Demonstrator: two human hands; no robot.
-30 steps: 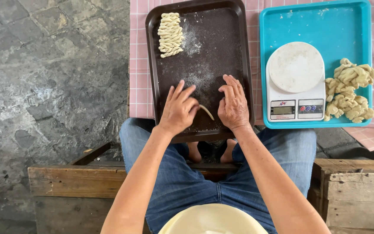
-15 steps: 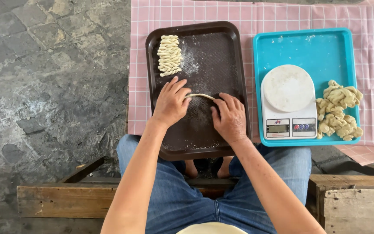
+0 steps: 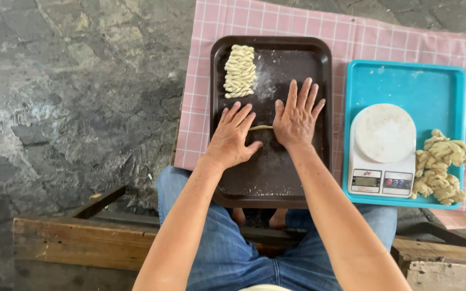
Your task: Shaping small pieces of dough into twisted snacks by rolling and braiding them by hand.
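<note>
Both my hands lie flat, palms down, on a dark brown tray [image 3: 319,59] dusted with flour. Under them runs a thin rope of pale dough [image 3: 261,127], visible only in the gap between the hands. My left hand [image 3: 232,137] presses its left end and my right hand [image 3: 296,116] presses its right end, fingers spread. At the tray's far left corner sits a neat stack of several twisted dough pieces [image 3: 239,70].
A turquoise tray [image 3: 405,81] to the right holds a white kitchen scale [image 3: 383,148] and a pile of dough lumps [image 3: 442,166]. Both trays rest on a pink checked cloth [image 3: 200,81]. A wooden bench [image 3: 82,240] is at my knees; stone floor lies to the left.
Both hands have slid away from me up the tray with the dough strip rolling under them. The right hand is now further forward than the left.
</note>
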